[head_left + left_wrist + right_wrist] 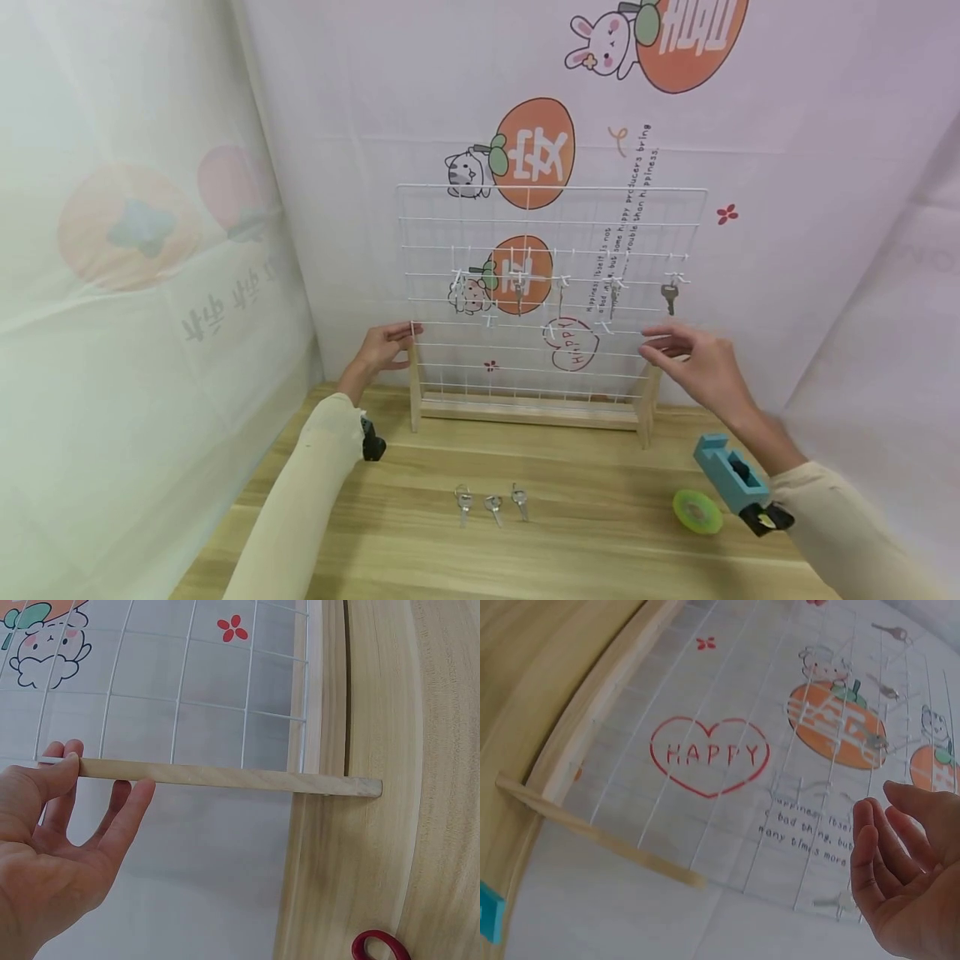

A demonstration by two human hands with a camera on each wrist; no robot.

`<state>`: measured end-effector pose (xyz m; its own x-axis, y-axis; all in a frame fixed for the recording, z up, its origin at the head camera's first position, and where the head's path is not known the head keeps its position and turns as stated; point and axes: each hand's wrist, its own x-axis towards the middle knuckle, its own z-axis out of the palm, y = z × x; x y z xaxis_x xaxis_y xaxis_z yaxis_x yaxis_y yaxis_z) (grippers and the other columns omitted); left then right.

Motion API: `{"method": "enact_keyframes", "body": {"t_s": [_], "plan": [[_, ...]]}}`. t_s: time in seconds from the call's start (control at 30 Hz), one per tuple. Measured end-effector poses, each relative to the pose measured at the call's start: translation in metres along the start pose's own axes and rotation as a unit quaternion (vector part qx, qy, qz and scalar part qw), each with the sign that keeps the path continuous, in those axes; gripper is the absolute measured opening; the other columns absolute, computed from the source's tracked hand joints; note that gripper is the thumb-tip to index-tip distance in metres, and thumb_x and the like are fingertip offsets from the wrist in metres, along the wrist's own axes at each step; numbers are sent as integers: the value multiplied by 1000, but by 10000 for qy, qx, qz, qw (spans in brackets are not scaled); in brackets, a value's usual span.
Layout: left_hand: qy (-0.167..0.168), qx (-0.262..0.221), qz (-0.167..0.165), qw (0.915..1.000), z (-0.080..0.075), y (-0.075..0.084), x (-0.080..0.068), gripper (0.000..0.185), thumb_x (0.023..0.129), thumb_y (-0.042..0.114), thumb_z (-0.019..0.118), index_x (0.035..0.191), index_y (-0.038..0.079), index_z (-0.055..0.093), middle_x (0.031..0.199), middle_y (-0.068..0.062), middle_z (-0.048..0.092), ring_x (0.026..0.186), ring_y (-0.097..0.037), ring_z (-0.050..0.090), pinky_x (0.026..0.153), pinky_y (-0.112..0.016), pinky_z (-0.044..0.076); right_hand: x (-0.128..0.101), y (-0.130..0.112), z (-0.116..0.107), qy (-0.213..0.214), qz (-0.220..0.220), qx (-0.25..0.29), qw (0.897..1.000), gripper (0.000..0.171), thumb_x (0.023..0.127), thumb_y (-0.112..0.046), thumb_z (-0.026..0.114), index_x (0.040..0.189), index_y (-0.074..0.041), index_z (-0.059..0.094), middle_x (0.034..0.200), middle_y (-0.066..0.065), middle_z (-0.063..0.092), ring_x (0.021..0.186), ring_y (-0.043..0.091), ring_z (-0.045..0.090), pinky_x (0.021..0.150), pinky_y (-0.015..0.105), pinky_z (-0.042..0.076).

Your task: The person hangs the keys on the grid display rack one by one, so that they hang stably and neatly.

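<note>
A white wire grid rack (525, 346) stands upright on a wooden base (528, 410). Its left wooden upright (225, 777) is pinched near the top by my left hand (381, 346), thumb on one side and fingers on the other. My right hand (697, 358) is raised beside the grid's right edge, fingers loosely bent with nothing held. Just above it a key (670, 298) hangs from a white hook (675, 277). More keys hang along the same row, including one key (518, 296) near the middle. The right wrist view shows a gap between the hand (911, 870) and the wires.
Three keys lie in a row on the wooden table: left (464, 503), middle (492, 506) and right (520, 500). A yellow-green ring-shaped roll (697, 511) and a teal block-like object (727, 473) are at right. A red loop (380, 944) shows near the left upright.
</note>
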<state>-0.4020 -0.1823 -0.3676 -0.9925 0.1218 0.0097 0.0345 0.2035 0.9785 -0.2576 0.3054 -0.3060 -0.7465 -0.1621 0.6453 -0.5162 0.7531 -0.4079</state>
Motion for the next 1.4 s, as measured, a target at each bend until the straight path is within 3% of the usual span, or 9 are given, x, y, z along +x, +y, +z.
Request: {"method": "enact_keyframes", "body": {"t_s": [0.37,0.63,0.9,1.2,1.4], "plan": [[-15,10,0,10000,1,1,0,39,110,10,53,148,8,58,153,-11,55,139,-34,52,108,-56,51,-13,-18,42,-467,-62,620,9970,27,88,-5,83,114,-4,75,93,11,79,75,20,76,63,21,61],[-38,-32,-13,10000,0,3,1,39,110,10,54,149,8,57,154,-11,54,140,-35,50,109,-57,50,-19,-31,75,-833,19,716,9939,28,89,-6,83,115,-7,75,95,6,80,80,17,75,67,28,63],[-104,-104,-60,9999,-1,2,4,40,110,11,53,149,8,56,155,-12,52,143,-37,47,110,-58,49,-28,-43,103,-1105,-106,720,9912,27,90,-11,83,115,-10,75,95,0,79,80,13,74,68,22,61],[-109,-150,-76,9998,-1,6,2,40,109,10,54,149,9,57,155,-10,53,143,-33,49,108,-55,51,-39,-50,139,-1511,-171,1150,9817,26,90,-10,83,115,-9,75,96,1,78,81,13,73,70,24,62],[-101,-88,-32,9999,-2,4,3,40,109,9,54,149,8,57,154,-11,54,143,-31,49,107,-54,52,-46,-53,169,-1842,-197,1071,9768,23,91,-13,83,113,-11,76,96,0,78,81,11,72,69,21,60]]}}
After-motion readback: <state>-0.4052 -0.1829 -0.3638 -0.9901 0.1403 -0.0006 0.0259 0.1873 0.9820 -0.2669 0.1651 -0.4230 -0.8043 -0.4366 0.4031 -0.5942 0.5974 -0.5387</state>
